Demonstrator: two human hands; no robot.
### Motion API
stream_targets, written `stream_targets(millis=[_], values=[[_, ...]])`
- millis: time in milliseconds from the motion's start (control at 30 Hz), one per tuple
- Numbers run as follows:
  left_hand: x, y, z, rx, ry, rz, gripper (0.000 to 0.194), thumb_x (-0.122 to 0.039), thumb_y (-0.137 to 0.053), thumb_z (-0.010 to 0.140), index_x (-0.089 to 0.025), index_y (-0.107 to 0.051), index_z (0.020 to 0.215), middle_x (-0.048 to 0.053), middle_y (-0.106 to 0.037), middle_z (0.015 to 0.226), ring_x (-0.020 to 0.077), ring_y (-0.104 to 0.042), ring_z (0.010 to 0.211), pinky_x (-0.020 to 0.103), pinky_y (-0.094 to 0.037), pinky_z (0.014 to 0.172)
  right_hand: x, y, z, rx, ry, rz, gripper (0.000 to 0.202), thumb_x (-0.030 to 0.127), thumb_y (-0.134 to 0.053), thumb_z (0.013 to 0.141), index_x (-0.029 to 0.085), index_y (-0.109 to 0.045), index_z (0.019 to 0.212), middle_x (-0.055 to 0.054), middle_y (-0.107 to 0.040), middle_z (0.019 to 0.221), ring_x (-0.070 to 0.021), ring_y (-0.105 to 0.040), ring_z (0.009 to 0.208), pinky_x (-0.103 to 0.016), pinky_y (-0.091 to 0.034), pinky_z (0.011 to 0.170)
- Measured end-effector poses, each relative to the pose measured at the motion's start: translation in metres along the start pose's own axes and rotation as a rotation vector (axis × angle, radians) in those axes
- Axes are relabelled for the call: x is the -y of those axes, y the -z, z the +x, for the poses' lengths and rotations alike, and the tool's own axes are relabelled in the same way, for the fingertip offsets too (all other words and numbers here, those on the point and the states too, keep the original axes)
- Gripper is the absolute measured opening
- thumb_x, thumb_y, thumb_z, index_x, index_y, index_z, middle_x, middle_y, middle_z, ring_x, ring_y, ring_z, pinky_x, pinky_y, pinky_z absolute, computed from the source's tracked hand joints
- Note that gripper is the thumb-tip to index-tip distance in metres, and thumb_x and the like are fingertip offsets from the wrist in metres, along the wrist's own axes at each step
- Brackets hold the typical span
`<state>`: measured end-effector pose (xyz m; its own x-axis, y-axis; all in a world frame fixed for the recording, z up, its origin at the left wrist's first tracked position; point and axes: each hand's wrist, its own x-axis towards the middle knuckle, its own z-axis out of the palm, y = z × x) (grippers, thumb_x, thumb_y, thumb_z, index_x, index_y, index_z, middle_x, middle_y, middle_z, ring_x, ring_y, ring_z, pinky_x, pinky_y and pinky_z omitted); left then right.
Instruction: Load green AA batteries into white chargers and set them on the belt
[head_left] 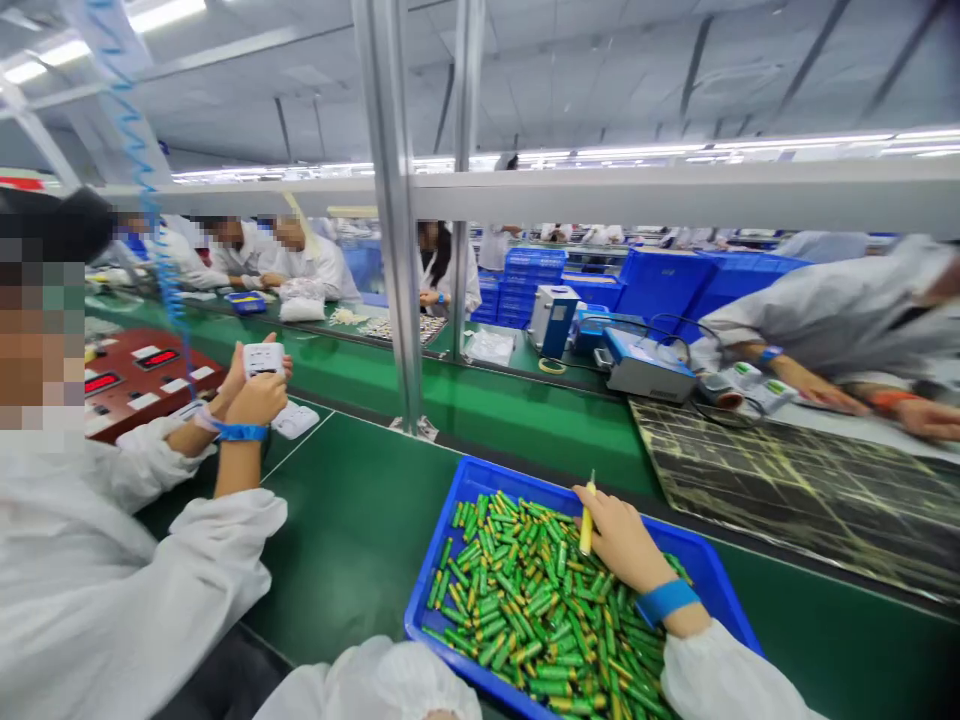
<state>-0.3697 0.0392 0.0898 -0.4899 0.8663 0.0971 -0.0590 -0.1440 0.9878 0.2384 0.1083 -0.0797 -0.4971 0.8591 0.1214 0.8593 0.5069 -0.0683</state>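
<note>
My right hand [626, 545], with a blue band at its wrist, is over the far side of a blue tray [442, 500]. Between its thumb and fingers is a slim yellow-handled screwdriver [588, 525], thin metal tip pointing up. Beneath the hand, the tray holds a heap of small green batteries [525, 590] with gold-yellow ends, lying in all directions. At the bottom edge my left arm shows as a white sleeve [382, 680] beside the tray's near corner. Only a sliver of skin appears past that cuff; the left fingers are out of frame.
On the left, a co-worker's hands [259, 390] hold a white device above the green table [337, 520]; another white piece [295, 420] lies beside them. A metal post [401, 250] stands beyond. Across the bench are a grey-blue box [645, 365], a dark mat [787, 490] and another co-worker's arms.
</note>
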Motion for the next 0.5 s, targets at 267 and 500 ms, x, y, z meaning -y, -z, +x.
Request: stream_targets(millis=[267,500], values=[[-0.008,-0.002,-0.020,-0.163,0.020,0.243,0.066,-0.073,-0.023,0.093,-0.017,-0.056,0.106,-0.009,-0.061,0.087,0.0066,-0.045,0.085,0.024,-0.048,0.083,-0.043,-0.051,0.006,-0.111,0.110,0.053,0.051,0.023,-0.033,0.086,0.015,-0.063,0.127,-0.020,-0.070,0.118,-0.0358,-0.070,0.099,-0.049,-0.054,0.082],[-0.002,-0.004,-0.030,0.051,0.088,0.540,0.056,-0.085,-0.048,0.071,-0.048,-0.062,0.111,-0.003,-0.064,0.087,0.0221,-0.054,0.102,0.043,-0.050,0.074,-0.047,-0.057,0.006,-0.141,0.113,0.120,0.046,0.034,-0.033,0.087,0.023,-0.066,0.116,-0.017,-0.073,0.108,-0.0384,-0.071,0.090,-0.054,-0.055,0.075]])
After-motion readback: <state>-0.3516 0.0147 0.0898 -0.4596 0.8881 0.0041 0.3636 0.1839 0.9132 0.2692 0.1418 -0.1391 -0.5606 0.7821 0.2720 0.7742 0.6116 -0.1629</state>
